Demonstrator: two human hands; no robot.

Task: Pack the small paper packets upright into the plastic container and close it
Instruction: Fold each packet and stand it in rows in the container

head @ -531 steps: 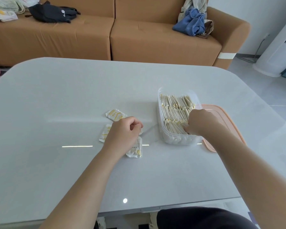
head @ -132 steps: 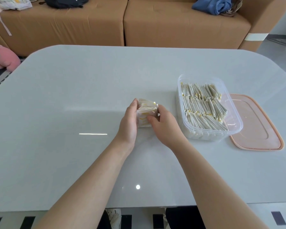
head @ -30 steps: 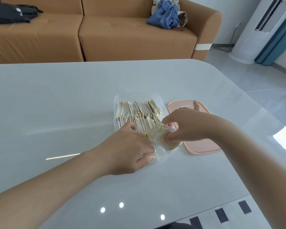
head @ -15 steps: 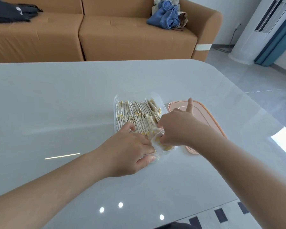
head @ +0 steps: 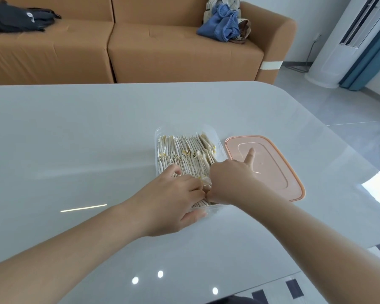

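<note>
Container: clear plastic, lid off, stands on grey glossy table.
Packets: upright in tight rows inside container, filling nearly all of it; those at far right lean over.
Left hand: at container's near left end; thumb lies outside along near wall, bent fingers reach inside onto packet tops, clamping that wall.
Right hand: over container's near right corner; pinches a crumpled bunch of packets at near end, index finger straight, pointing out above lid.
Lid: pink, flat on table just right of container.
Sofa: tan, well behind container, past table; blue cloth and black bag on seat.
</note>
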